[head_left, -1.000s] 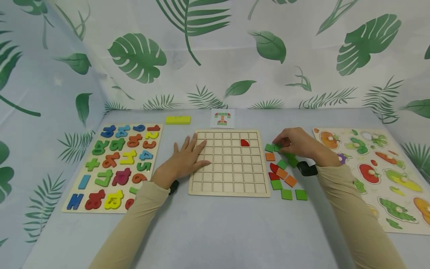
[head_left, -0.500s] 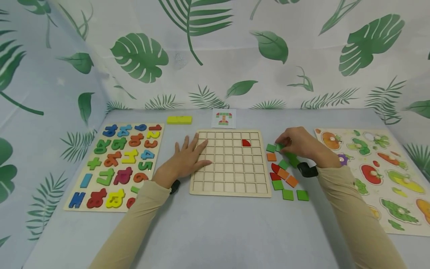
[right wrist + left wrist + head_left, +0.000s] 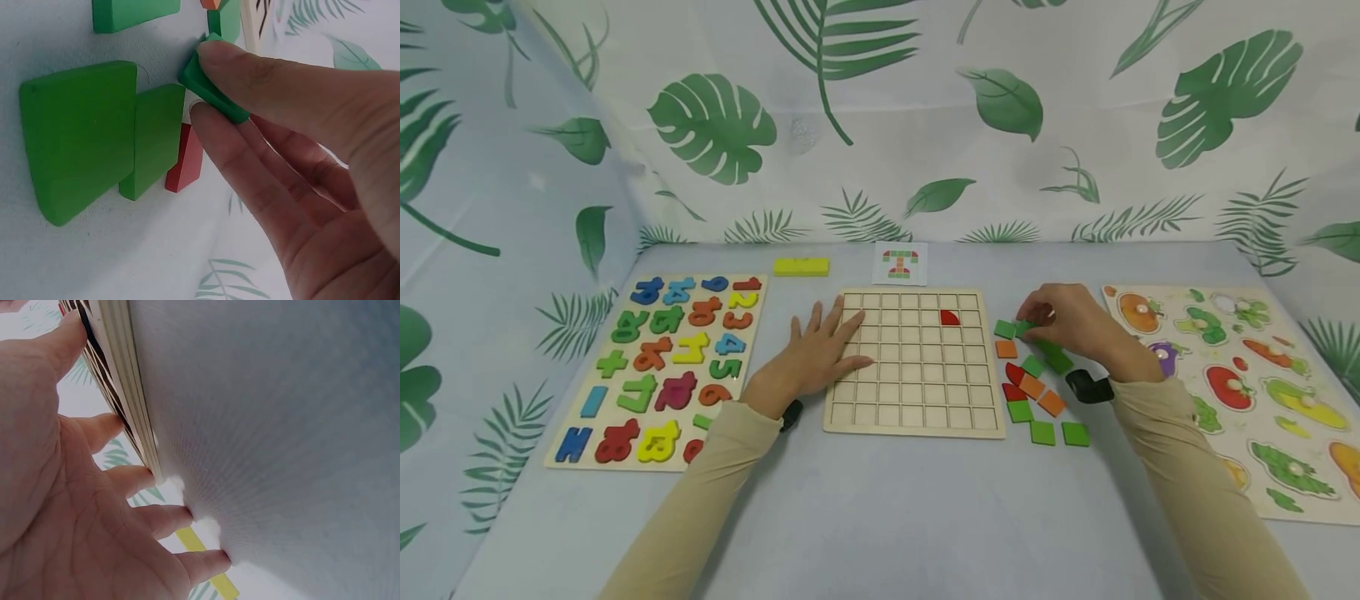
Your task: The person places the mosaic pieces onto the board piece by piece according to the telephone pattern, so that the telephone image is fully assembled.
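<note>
At the far left of the desk lies a number board, its lower right corner hidden by the left sleeve. A yellow block sits just beyond its upper right corner. Next comes the left hand, fingers straight and spread, gripping nothing; thumb and forefinger rest on the left edge of a wooden grid. Behind the grid is a small card bearing a T-like pattern in red, green and orange. In the grid, toward its upper right, sits one red piece, the only one seen there. Judged against the card, the laying-out has barely begun, with nearly everything left. Loose tiles, green, orange and red, lie to the right. Among them the right hand pinches a tilted green tile between thumb and fingertip; whether it is fully off the desk is hard to tell. At far right, a vegetable board is cut off and partly covered by the right sleeve.
</note>
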The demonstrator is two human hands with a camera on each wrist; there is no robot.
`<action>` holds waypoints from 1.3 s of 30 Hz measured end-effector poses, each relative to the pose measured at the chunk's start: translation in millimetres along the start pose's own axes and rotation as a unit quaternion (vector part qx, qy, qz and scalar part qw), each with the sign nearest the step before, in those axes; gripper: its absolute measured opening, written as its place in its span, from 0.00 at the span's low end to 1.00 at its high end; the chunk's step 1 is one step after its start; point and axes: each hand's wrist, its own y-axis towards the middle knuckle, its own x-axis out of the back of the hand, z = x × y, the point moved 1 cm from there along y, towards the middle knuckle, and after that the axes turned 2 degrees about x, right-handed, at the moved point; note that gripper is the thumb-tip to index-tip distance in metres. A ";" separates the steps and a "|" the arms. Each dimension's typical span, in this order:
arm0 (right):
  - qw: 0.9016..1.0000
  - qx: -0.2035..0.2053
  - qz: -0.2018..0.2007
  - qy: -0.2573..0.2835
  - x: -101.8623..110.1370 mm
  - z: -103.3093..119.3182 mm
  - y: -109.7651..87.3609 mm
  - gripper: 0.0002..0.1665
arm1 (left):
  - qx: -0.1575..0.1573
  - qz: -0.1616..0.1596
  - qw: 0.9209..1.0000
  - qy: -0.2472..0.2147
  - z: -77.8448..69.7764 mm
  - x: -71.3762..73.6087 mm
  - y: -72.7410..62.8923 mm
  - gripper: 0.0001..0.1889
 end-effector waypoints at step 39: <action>0.979 0.140 -0.082 0.121 -47.7 71.9 58.7 0.09 | 0.007 0.009 1.000 0.007 -0.6 -0.3 2.2 0.42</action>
